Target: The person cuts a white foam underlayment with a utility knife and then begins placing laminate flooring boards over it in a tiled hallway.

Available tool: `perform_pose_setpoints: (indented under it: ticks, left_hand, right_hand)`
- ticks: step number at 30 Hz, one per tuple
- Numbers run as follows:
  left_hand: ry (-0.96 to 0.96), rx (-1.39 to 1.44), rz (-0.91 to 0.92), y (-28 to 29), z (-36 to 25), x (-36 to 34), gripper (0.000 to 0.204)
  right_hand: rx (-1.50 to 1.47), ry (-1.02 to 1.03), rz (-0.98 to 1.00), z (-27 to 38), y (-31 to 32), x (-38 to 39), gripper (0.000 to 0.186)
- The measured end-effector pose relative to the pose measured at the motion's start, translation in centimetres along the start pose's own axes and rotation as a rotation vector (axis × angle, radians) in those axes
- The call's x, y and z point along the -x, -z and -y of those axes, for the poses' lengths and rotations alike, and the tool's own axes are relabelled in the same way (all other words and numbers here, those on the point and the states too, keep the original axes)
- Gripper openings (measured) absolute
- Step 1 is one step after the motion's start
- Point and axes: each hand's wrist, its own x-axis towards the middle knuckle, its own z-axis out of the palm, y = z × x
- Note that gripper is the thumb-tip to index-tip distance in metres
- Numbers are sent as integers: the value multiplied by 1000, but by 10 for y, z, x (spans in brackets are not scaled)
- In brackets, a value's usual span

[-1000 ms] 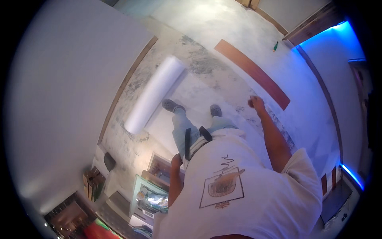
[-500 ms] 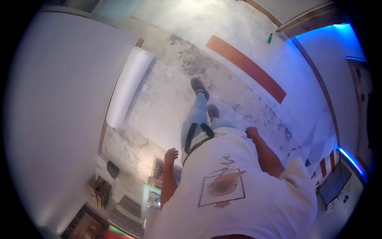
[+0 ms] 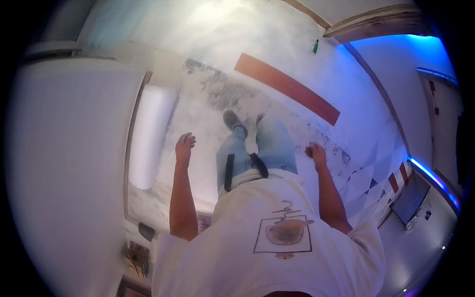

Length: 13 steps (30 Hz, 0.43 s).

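Note:
My left hand (image 3: pixel 185 147) hangs in the air left of my legs, its fingers a little apart with nothing in them. The closest thing to it is a thick white roll (image 3: pixel 151 136) lying along the left wall. On the other side, my right hand (image 3: pixel 315 152) is also raised above the floor, its fingers loosely bent and partly in shadow; I see nothing in it. Ahead of my feet a long reddish-brown plank (image 3: pixel 287 88) lies flat, apart from both hands. Farther off, a small green-handled tool (image 3: pixel 315 47) rests on the floor.
The pale floor (image 3: pixel 203 119) has dark, worn patches. A wooden beam (image 3: pixel 376 22) crosses near blue light at the far right. At the lower right are a flat dark screen (image 3: pixel 410 200) and two short reddish pieces (image 3: pixel 393 182). A box (image 3: pixel 137 258) stands at the lower left.
Both arms have swung outward and forward, the left one most. My feet have shifted in a step, and the roll, plank and green-handled tool sit farther left in the view.

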Motion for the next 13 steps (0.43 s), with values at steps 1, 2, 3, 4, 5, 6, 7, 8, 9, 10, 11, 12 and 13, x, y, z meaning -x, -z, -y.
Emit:
perform_pose_setpoints:
  ticks: [1,2,3,4,5,6,7,8,9,10,11,12,13]
  left_hand:
    - [-34,-7,11,-2,-31,-8,39]
    - [-72,-7,27,-10,-57,-19,39]
    - [-62,-16,29,-11,-71,-25,39]
    - [-48,-32,21,-14,-77,-30,38]
    - [-69,-50,9,-15,-69,-36,37]
    - [8,-56,-8,-18,-67,-34,37]
    - [59,-140,-30,-19,-56,-32,38]
    - [137,-148,-63,-19,-32,-30,37]
    - [248,-135,-70,-25,-17,-23,35]
    - [305,-163,-44,-22,10,-11,32]
    - [257,-194,47,-6,55,8,32]
    - [102,-419,100,3,93,28,28]
    - [87,-432,104,-7,76,3,28]
  right_hand:
    - [70,-64,1,-17,8,-5,30]
    - [72,-146,17,-39,18,-15,30]
    - [73,-226,38,-60,25,-23,30]
    - [66,-295,49,-74,26,-27,29]
    - [61,-361,63,-78,29,-35,27]
    - [91,-368,72,-72,30,-43,27]
    - [120,-379,83,-64,29,-51,27]
    - [148,-391,96,-51,27,-63,27]
    - [183,-357,123,-38,30,-81,27]
    - [213,-329,153,-25,30,-103,28]
    - [232,-298,188,-13,30,-123,28]
    - [236,-279,192,0,32,-151,30]
    - [283,-218,223,15,32,-190,31]
